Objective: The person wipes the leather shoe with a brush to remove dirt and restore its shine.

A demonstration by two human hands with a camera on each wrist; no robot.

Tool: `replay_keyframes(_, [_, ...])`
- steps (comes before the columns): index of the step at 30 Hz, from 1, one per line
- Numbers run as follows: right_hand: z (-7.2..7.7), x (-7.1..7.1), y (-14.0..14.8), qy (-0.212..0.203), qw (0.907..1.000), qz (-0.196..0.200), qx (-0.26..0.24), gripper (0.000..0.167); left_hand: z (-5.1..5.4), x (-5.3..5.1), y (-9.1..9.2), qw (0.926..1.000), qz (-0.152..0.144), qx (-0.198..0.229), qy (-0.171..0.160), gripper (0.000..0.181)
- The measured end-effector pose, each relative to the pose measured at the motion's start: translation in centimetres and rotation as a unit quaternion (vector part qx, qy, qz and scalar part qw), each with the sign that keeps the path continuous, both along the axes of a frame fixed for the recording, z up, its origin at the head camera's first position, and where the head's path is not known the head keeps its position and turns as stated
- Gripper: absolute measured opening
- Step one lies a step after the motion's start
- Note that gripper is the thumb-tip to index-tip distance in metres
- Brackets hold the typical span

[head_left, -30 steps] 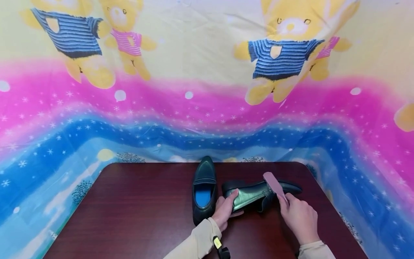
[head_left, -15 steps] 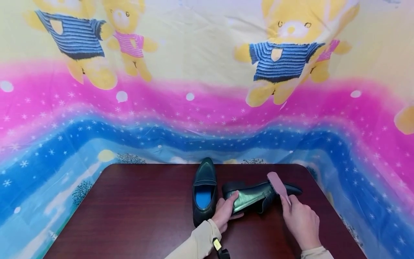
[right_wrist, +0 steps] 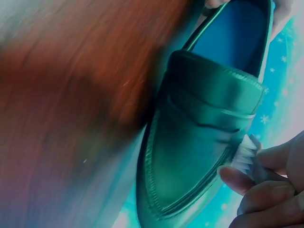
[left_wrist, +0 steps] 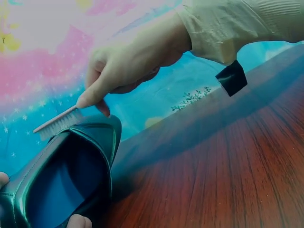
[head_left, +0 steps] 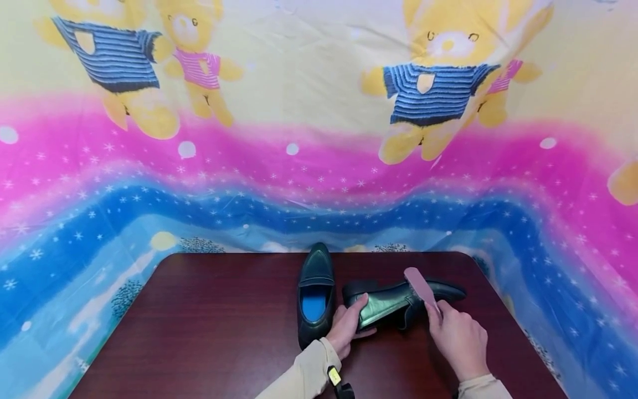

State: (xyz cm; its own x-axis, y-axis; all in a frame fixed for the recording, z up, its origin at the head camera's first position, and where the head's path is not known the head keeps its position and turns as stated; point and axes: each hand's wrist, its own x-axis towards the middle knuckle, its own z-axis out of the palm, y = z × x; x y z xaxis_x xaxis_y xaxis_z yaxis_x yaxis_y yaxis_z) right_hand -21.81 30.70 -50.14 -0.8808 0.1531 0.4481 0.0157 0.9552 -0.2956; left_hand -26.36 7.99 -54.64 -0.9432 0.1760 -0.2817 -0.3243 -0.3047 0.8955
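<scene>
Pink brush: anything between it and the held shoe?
Nothing visible. The right hand holds the brush, bristles at the side of the held shoe; the other shoe stands left, clear of the brush.

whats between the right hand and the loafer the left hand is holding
A pink brush, gripped in the right hand, its white bristles facing the side of the loafer. The right wrist view shows this.

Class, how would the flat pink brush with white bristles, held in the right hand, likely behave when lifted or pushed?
The flat pink brush is probably light, being slim. Its straight body looks stiff, while the tufted white bristles would likely bend under pressure. Its broad, flat shape suggests it would hardly roll if laid down.
</scene>
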Motion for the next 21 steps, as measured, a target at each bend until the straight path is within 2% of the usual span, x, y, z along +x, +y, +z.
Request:
replay_keyframes(4, [0.0,0.2,1.2,-0.025,0.9995,-0.020,-0.006,0.029,0.1,0.0,0.2,1.0000,-0.001,0.006,-0.005,0.072])
replay_keyframes(12, [-0.2,0.4,3.7,-0.037,0.9981,-0.046,-0.020,0.035,0.2,0.1,0.3,1.0000,0.003,0.004,-0.006,0.072])
replay_keyframes(17, [-0.2,0.2,3.9,-0.061,0.9976,-0.027,-0.020,0.041,0.2,0.2,0.0,1.0000,-0.001,-0.009,0.002,0.077])
replay_keyframes(21, [-0.4,-0.1,4.0,-0.083,0.9962,-0.006,-0.027,0.044,0.1,0.2,-0.3,0.9998,-0.007,-0.020,0.002,0.089])
